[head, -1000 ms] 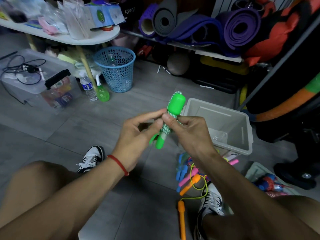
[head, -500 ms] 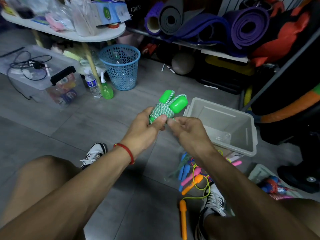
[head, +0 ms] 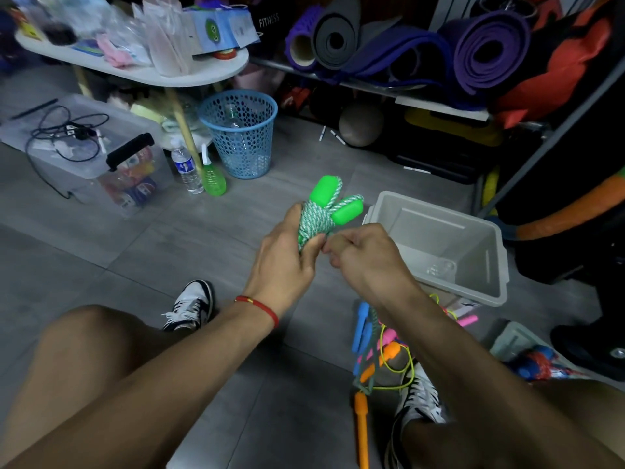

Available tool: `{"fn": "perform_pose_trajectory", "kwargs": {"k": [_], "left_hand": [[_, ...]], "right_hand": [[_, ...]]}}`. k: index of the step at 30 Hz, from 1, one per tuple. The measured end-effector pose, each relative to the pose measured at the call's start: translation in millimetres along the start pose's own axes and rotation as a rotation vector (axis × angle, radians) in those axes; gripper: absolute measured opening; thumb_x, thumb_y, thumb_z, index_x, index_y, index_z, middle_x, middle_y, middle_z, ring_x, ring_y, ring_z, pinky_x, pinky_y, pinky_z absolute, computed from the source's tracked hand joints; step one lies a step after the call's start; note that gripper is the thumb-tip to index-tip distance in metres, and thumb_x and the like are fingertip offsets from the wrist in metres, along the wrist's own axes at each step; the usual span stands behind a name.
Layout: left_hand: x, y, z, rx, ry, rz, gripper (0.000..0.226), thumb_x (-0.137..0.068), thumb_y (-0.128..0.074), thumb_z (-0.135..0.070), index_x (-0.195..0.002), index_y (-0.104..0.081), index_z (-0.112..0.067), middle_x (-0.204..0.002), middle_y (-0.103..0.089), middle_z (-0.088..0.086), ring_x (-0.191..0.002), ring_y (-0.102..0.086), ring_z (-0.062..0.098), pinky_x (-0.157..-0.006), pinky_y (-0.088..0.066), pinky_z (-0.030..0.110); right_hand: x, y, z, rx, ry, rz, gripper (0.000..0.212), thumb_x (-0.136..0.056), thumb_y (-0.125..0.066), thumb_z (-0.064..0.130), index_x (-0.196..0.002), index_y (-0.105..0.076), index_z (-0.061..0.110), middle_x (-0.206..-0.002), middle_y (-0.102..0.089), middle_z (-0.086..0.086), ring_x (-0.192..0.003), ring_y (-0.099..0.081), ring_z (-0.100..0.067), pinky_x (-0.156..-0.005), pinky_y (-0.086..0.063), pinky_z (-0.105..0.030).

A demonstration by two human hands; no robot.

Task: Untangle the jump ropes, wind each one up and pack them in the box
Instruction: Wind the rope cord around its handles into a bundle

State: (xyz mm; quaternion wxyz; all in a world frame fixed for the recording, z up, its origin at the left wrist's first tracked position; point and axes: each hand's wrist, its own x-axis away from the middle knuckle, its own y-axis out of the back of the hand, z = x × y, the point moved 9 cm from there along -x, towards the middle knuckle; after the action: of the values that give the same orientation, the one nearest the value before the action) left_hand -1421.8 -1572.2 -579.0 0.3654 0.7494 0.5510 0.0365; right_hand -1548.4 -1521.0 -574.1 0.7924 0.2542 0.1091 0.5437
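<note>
Nearest the camera, in front of the grey plastic box [head: 487,265], lay a loose tangle of jump ropes [head: 378,350] on the grey tiled floor [head: 169,238]: blue, pink and orange handles with thin yellow-green cord looped among them, one orange handle pointing toward the camera beside a black-and-white sneaker [head: 417,401]. A second sneaker of the same kind [head: 191,308] sat well to the left of the box, past the person's bare knee. Above the tangle and just left of the box, the left hand [head: 284,262], with a red cord bracelet [head: 260,306] at its wrist, was curled round a wound green-and-white jump rope bundle [head: 316,220], whose two bright green handles stuck up and splayed apart above the fingers. The right hand [head: 367,258] met it at the bundle's lower edge, fingers curled and pinching the cord there. The box itself stood open on the floor, touching nothing held, with something small and clear at its bottom that I could not identify. Farther off, left of the box, stood a blue mesh wastebasket [head: 240,133], with a green spray bottle [head: 213,177] and a clear water bottle [head: 184,169] just beside it. Behind the box, rolled purple and grey exercise mats [head: 487,49] lay on a shelf.
</note>
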Motion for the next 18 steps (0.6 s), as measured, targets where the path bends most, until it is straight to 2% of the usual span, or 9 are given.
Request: {"fn": "perform_pose_trajectory", "kwargs": {"k": [3, 6, 8, 9, 11, 13, 15, 17, 18], "left_hand": [[3.9, -8.2, -4.9, -0.129, -0.053, 0.009, 0.07, -0.09, -0.043, -0.034, -0.153, -0.029, -0.008, -0.111, -0.062, 0.02, -0.102, -0.06, 0.04, -0.085, -0.051, 0.047], [11.2, -12.6, -20.0, -0.363, -0.113, 0.0, 0.077, -0.088, -0.035, -0.04, -0.157, -0.019, -0.01, -0.107, -0.055, 0.013, -0.093, -0.053, 0.036, -0.075, -0.043, 0.046], [15.6, -16.2, -26.3, -0.323, -0.142, 0.041, 0.078, -0.089, -0.038, -0.043, -0.159, -0.014, -0.017, -0.118, -0.049, 0.009, -0.104, -0.05, 0.03, -0.081, -0.042, 0.045], [16.5, -16.7, -27.1, -0.222, -0.145, 0.083, 0.079, -0.09, -0.041, -0.045, -0.159, -0.013, -0.02, -0.124, -0.046, 0.007, -0.113, -0.048, 0.027, -0.091, -0.043, 0.045], [12.7, -12.6, -22.9, 0.08, -0.102, 0.147, 0.077, -0.092, -0.049, -0.048, -0.158, -0.021, -0.024, -0.127, -0.045, 0.005, -0.124, -0.047, 0.018, -0.108, -0.04, 0.037], [5.0, -4.1, -6.8, 0.374, 0.077, 0.13, 0.073, -0.087, -0.055, -0.057, -0.152, -0.038, -0.027, -0.124, -0.054, 0.005, -0.119, -0.056, 0.013, -0.104, -0.045, 0.03], [2.9, -6.7, 9.5, 0.682, 0.338, 0.178, 0.076, -0.08, -0.065, -0.063, -0.144, -0.049, -0.025, -0.124, -0.063, 0.009, -0.115, -0.063, 0.023, -0.095, -0.053, 0.039], [8.8, -21.9, 7.7, 0.957, 0.49, 0.402, 0.062, -0.086, -0.065, -0.053, -0.134, -0.057, -0.015, -0.123, -0.065, 0.017, -0.11, -0.065, 0.039, -0.092, -0.055, 0.047], [11.8, -25.7, 0.1, 1.057, 0.503, 0.508, 0.051, -0.09, -0.061, -0.043, -0.129, -0.059, -0.011, -0.117, -0.068, 0.018, -0.1, -0.068, 0.041, -0.09, -0.055, 0.048]], "right_hand": [[1.2, 5.8, 0.5, -0.002, -0.018, -0.043, 0.054, -0.092, -0.064, 0.044, -0.05, -0.049, 0.013, -0.042, -0.041, 0.007, -0.043, -0.035, -0.01, -0.052, -0.028, -0.029], [4.9, 9.0, 0.1, -0.031, -0.031, -0.097, 0.066, -0.083, -0.068, 0.062, -0.046, -0.041, 0.015, -0.037, -0.032, 0.008, -0.04, -0.031, -0.01, -0.049, -0.027, -0.029], [3.0, 13.4, -4.7, -0.133, -0.034, -0.144, 0.067, -0.079, -0.072, 0.065, -0.042, -0.045, 0.015, -0.037, -0.032, 0.01, -0.04, -0.03, -0.008, -0.048, -0.026, -0.027], [1.1, 16.1, -6.2, -0.19, -0.024, -0.151, 0.066, -0.078, -0.074, 0.064, -0.042, -0.049, 0.015, -0.039, -0.034, 0.012, -0.041, -0.029, -0.007, -0.047, -0.026, -0.025], [-2.7, 20.7, -3.4, -0.241, 0.055, -0.124, 0.065, -0.079, -0.074, 0.062, -0.051, -0.056, 0.006, -0.047, -0.035, 0.004, -0.049, -0.029, -0.01, -0.05, -0.025, -0.029], [-1.7, 22.2, 7.0, -0.247, 0.156, -0.059, 0.063, -0.085, -0.073, 0.053, -0.058, -0.054, 0.0, -0.055, -0.03, 0.001, -0.054, -0.025, -0.012, -0.052, -0.02, -0.031], [1.4, 20.4, 18.3, -0.283, 0.236, 0.028, 0.047, -0.092, -0.071, 0.036, -0.059, -0.06, 0.004, -0.052, -0.032, 0.011, -0.05, -0.026, -0.005, -0.048, -0.024, -0.024], [2.6, 16.7, 25.3, -0.32, 0.271, 0.121, 0.028, -0.094, -0.068, 0.023, -0.071, -0.072, 0.008, -0.054, -0.057, 0.016, -0.051, -0.048, 0.001, -0.053, -0.042, -0.016], [2.3, 14.3, 26.3, -0.32, 0.27, 0.176, 0.022, -0.094, -0.068, 0.023, -0.082, -0.076, 0.007, -0.067, -0.071, 0.011, -0.064, -0.062, -0.002, -0.065, -0.053, -0.02]]}}
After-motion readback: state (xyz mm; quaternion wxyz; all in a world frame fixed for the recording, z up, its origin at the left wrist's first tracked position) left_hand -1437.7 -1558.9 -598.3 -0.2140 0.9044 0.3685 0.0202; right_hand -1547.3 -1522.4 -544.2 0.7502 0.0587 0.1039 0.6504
